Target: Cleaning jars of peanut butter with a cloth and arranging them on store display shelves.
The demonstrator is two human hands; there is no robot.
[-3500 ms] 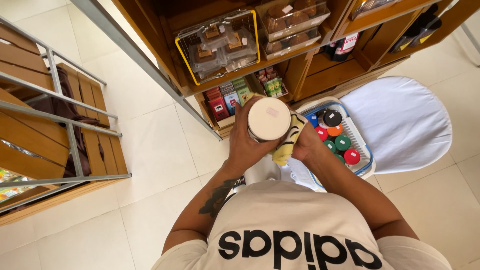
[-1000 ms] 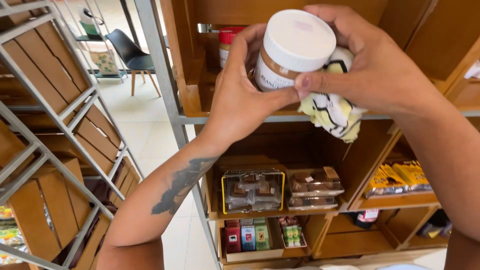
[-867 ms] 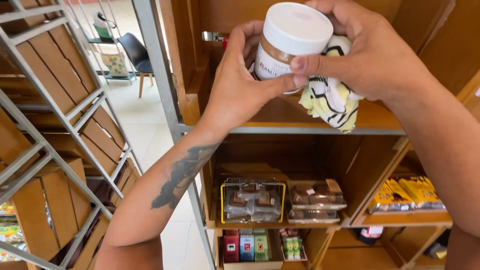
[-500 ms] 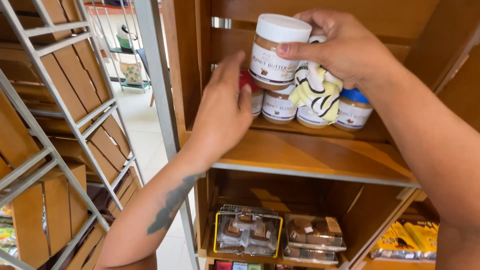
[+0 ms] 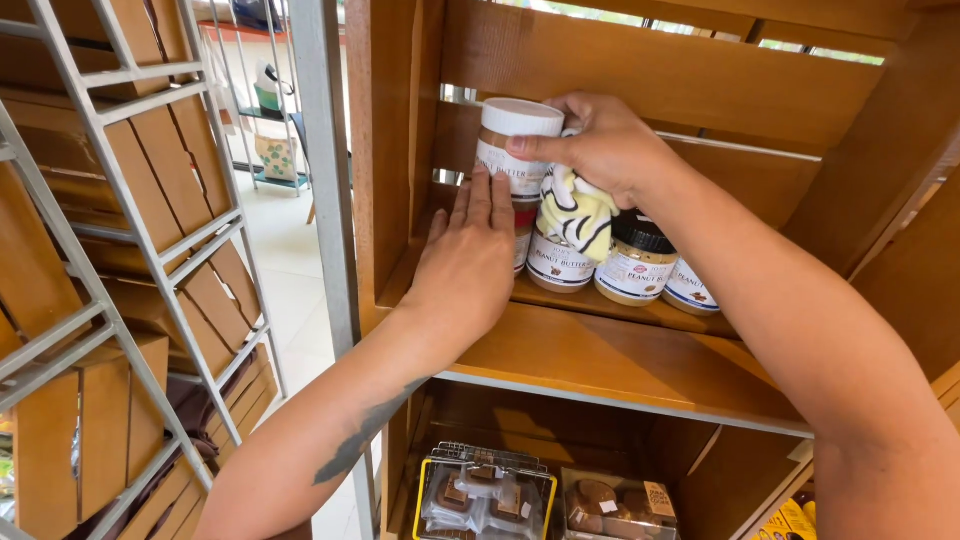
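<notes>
My right hand [image 5: 610,145] grips a white-lidded jar of brown spread [image 5: 515,145] together with a yellow and white cloth [image 5: 577,215] that hangs below the palm. The jar is held above a row of similar jars [image 5: 640,265] at the back of a wooden shelf [image 5: 620,355]. My left hand [image 5: 470,265] reaches into the shelf just below the held jar, fingers spread against a red-lidded jar that it mostly hides. Whether it grips that jar I cannot tell.
A grey metal upright [image 5: 325,180] borders the shelf on the left. A metal rack with wooden crates [image 5: 120,250] stands further left. Below the shelf sit clear boxes of baked goods [image 5: 485,495] and a yellow packet [image 5: 790,520]. Wooden walls enclose the shelf closely.
Both hands rose from a low basket up to the upper shelf. My left hand let go of the jar and moved onto the shelf's jars; my right hand carried the jar deeper in.
</notes>
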